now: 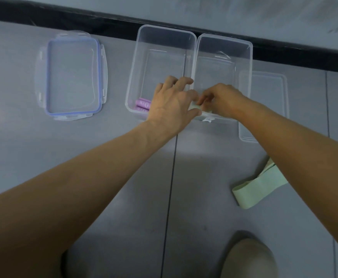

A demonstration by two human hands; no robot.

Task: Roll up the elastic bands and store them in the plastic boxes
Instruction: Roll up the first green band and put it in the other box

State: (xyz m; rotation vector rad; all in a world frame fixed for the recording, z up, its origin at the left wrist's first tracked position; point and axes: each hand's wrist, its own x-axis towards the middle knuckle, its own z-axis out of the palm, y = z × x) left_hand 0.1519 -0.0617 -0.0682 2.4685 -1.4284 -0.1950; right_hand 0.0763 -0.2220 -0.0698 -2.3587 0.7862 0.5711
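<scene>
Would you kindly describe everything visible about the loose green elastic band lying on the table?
The loose green elastic band is a wide, flat, pale mint loop, matte and fabric-like. It lies unrolled and collapsed flat on the grey table, running diagonally, with its near end folded over. Its far end disappears beneath the person's right forearm; whether they touch cannot be told. Neither hand holds it, and it sits outside both boxes.
</scene>
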